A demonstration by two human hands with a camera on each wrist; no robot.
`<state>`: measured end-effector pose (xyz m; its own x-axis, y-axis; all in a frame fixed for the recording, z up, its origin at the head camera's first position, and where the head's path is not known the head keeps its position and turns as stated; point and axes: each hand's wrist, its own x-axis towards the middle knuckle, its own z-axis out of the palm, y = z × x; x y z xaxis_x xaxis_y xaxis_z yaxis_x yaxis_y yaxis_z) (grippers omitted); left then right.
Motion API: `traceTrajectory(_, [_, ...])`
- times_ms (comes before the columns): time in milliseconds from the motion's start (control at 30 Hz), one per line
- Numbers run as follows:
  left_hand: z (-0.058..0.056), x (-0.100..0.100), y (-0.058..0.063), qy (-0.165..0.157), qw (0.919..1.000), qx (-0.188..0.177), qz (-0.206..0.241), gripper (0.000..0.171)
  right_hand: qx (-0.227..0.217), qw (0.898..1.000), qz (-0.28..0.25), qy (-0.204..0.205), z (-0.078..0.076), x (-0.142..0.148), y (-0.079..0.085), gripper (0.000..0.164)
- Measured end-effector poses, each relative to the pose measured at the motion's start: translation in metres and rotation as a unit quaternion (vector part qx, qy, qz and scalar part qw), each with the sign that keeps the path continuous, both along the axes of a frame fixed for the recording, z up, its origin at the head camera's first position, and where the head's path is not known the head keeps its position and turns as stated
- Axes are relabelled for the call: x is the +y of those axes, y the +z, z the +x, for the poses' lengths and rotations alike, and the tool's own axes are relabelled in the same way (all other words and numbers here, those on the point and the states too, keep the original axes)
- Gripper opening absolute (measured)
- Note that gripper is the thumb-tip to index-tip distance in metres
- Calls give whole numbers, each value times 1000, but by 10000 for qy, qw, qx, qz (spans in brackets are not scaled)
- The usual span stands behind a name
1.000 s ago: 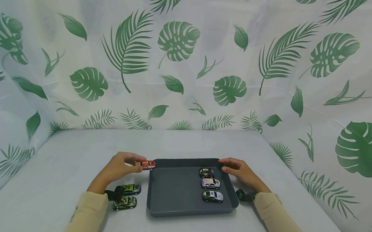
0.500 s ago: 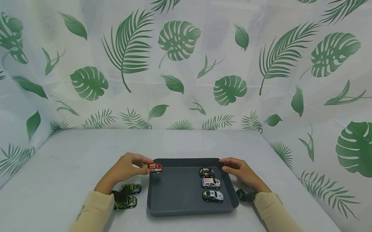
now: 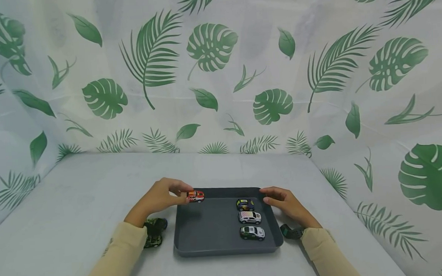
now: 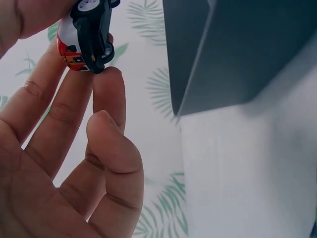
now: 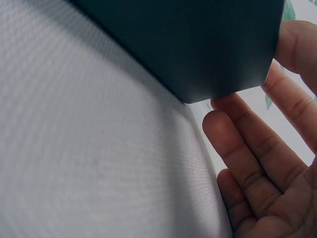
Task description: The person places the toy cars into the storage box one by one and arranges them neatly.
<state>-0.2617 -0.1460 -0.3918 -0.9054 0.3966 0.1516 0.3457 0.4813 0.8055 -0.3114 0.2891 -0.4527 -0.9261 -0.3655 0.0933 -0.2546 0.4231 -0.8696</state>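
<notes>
My left hand (image 3: 163,196) pinches a red, orange and white toy car (image 3: 196,196) between thumb and fingers, above the far left part of a dark grey tray (image 3: 210,228). In the left wrist view, the toy car's black underside (image 4: 94,37) and wheels show, while the other fingers spread loosely below. My right hand (image 3: 287,202) holds the tray's far right corner, thumb at the side rim and index finger at the far wall. Inside the tray, at the right, stand a dark blue and yellow car (image 3: 245,204), a white checked car (image 3: 249,217) and a white and green car (image 3: 252,233).
Two green camouflage-patterned cars (image 3: 154,237) stand on the white tabletop (image 3: 95,182) left of the tray, partly hidden by my left wrist and sleeve (image 3: 120,253). A leaf-patterned curtain (image 3: 219,113) rises behind and at both sides.
My left hand has moved right with the red toy car, from the tray's left rim to over its inside. The right hand and the cars in the tray have stayed put.
</notes>
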Motion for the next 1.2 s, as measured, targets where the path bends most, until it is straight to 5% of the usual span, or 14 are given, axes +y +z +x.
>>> traceTrajectory(567, [-10, 31, 6, 32, 9991, -303, 310, 28, 23, 10000, -13, 51, 2, 0, 2, 41])
traceTrajectory(1200, [-27, 60, -4, -42, 9991, -389, 164, 27, 86, 9999, 18, 77, 0, 1, 0, 41])
